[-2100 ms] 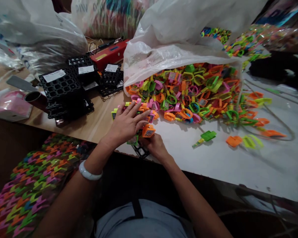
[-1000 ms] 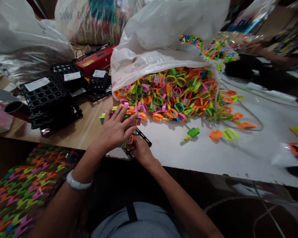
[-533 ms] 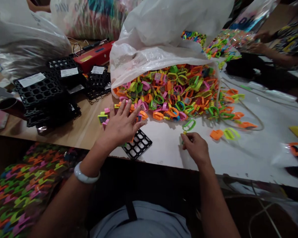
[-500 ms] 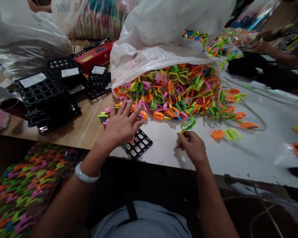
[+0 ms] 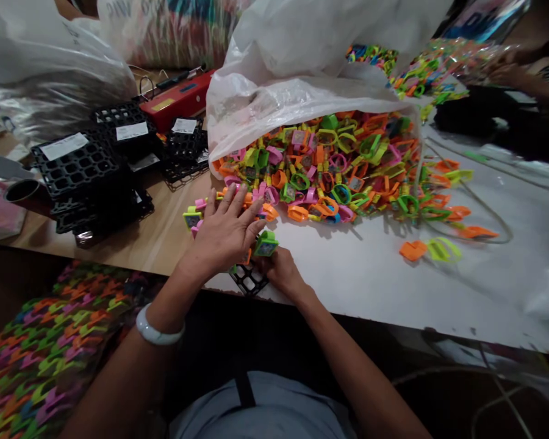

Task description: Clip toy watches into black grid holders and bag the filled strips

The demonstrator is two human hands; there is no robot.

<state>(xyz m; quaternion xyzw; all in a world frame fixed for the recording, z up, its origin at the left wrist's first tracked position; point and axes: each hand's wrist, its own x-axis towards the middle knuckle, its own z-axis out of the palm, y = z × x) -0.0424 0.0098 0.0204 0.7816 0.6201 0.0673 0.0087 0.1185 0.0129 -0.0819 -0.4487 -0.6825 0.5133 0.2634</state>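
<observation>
My left hand (image 5: pixel 222 238) lies spread, palm down, over several small colourful plastic pieces at the near edge of the table. These pieces sit on a black grid tray (image 5: pixel 248 280), whose near corner shows between my hands. My right hand (image 5: pixel 281 268) is closed on a green plastic piece (image 5: pixel 266 243) at the right side of that tray; its fingertips are partly hidden. Just beyond both hands, a heap of colourful plastic pieces (image 5: pixel 320 161) spills from a large white plastic bag (image 5: pixel 297 107).
Stacked black grid trays (image 5: pixel 75 167) with white labels stand at the left, beside a red box (image 5: pixel 178 100). A loop of cord (image 5: pixel 507 235) lies at the right. Bagged pieces (image 5: pixel 41 353) are below the table at left. Another person's arm (image 5: pixel 516 76) shows at far right.
My right hand has moved left with the green piece, from the bare white tabletop to the black tray. My left hand stays spread in place. The view has shifted slightly.
</observation>
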